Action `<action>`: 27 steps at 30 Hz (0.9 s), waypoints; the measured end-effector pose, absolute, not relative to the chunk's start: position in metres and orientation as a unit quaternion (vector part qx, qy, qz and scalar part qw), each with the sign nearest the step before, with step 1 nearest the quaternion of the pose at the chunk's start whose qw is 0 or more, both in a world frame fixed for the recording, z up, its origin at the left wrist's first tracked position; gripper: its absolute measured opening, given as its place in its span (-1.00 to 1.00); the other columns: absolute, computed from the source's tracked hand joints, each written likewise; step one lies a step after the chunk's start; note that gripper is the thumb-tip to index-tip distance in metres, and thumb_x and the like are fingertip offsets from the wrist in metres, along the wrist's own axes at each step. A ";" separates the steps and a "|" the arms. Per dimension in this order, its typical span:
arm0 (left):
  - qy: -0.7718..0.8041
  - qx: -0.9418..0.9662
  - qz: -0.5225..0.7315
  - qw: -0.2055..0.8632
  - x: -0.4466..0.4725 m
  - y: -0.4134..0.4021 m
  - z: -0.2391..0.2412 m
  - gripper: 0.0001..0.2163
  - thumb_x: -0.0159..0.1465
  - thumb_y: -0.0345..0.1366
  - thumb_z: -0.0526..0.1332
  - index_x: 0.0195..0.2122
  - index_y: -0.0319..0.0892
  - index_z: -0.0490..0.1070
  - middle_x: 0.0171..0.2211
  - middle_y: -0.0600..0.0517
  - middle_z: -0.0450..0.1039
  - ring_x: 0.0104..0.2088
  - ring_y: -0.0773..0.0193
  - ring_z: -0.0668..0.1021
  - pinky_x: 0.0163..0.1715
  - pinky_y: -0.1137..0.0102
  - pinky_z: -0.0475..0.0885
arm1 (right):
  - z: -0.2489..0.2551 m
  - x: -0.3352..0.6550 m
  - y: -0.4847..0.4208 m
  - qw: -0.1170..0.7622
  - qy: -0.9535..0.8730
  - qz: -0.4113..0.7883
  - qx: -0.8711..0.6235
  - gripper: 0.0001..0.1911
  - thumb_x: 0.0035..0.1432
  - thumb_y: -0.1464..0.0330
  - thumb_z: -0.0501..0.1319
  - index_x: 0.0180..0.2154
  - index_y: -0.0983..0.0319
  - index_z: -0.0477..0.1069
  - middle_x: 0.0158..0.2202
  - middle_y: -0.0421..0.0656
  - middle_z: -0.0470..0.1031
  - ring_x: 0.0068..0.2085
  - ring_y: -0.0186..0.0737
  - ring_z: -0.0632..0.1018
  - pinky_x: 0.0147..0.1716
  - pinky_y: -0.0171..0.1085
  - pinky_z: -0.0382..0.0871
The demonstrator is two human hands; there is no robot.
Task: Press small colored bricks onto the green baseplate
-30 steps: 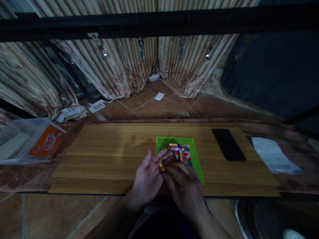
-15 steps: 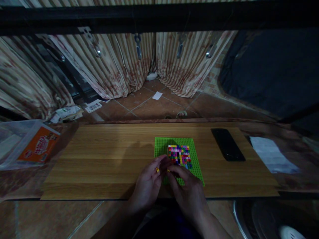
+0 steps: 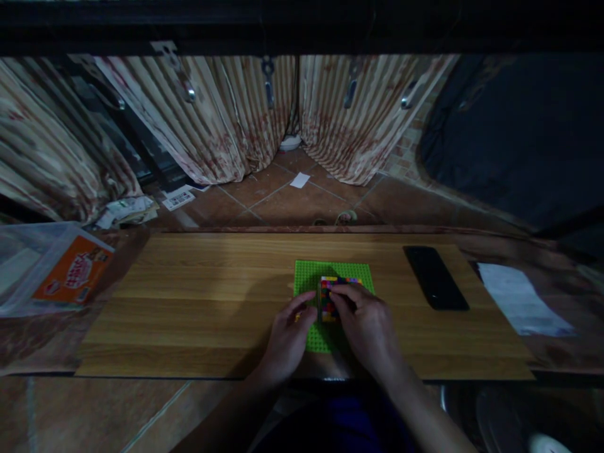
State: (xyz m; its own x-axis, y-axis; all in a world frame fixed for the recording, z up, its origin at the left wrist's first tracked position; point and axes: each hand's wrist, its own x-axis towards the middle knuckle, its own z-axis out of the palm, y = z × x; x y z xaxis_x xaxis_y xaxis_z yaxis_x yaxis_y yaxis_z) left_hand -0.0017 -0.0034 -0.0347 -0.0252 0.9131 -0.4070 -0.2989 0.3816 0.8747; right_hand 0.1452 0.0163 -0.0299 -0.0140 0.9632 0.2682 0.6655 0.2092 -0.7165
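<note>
A green studded baseplate (image 3: 311, 277) lies on the wooden board (image 3: 207, 296), carrying a block of small multicoloured bricks (image 3: 328, 296). My right hand (image 3: 368, 327) lies over that block, fingertips bent down onto the bricks; whether it pinches a piece is hidden. My left hand (image 3: 287, 333) rests at the plate's left edge with fingers curled, and a small yellow piece shows at its fingers. Most of the brick block is covered by my right hand.
A black phone (image 3: 436, 277) lies at the board's right, with white paper (image 3: 519, 299) beyond it. A clear plastic box with an orange label (image 3: 70, 270) sits far left. Striped curtains (image 3: 226, 119) and tiled floor are behind.
My right hand has moved forward from the plate's near edge onto the brick block, covering most of it. My left hand has stayed by the plate's left edge.
</note>
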 end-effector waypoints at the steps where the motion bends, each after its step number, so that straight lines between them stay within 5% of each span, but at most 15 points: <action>1: 0.529 0.291 0.473 0.641 -0.001 -0.002 -0.036 -0.67 0.07 -0.25 0.36 -0.11 -0.15 0.58 -0.55 0.12 0.37 -0.47 0.33 0.36 -0.42 0.43 0.22 | -0.030 0.144 0.018 0.360 -0.682 0.194 -0.606 -0.80 0.25 0.37 0.14 -0.24 0.20 0.55 -0.26 -0.11 0.63 -0.27 -0.16 0.63 -0.22 -0.18 0.48; 7: 0.524 0.311 0.443 0.658 0.007 0.001 -0.043 -0.60 0.15 -0.17 0.29 0.01 -0.18 0.50 -0.61 0.19 0.21 -0.55 0.40 0.23 -0.48 0.45 0.15 | -0.028 0.143 0.026 0.328 -0.668 0.191 -0.640 -0.81 0.23 0.32 0.16 -0.33 0.18 0.54 -0.37 -0.16 0.63 -0.37 -0.17 0.61 -0.34 -0.24 0.41; 27: 0.501 0.313 0.454 0.667 0.010 -0.002 -0.046 -0.63 0.14 -0.23 0.32 -0.01 -0.15 0.52 -0.60 0.17 0.29 -0.54 0.38 0.27 -0.46 0.44 0.17 | -0.029 0.131 0.026 0.351 -0.601 0.179 -0.695 -0.83 0.19 0.27 0.17 -0.29 0.19 0.50 -0.40 -0.14 0.64 -0.43 -0.16 0.62 -0.44 -0.27 0.37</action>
State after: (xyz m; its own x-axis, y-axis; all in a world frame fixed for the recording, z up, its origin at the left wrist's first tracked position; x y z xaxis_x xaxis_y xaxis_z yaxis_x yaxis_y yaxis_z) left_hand 0.0095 -0.0015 -0.0461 0.0842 0.9194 -0.3842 -0.2920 0.3914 0.8727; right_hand 0.1307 0.0260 -0.0290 0.2133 0.9614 0.1738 0.7106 -0.0306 -0.7029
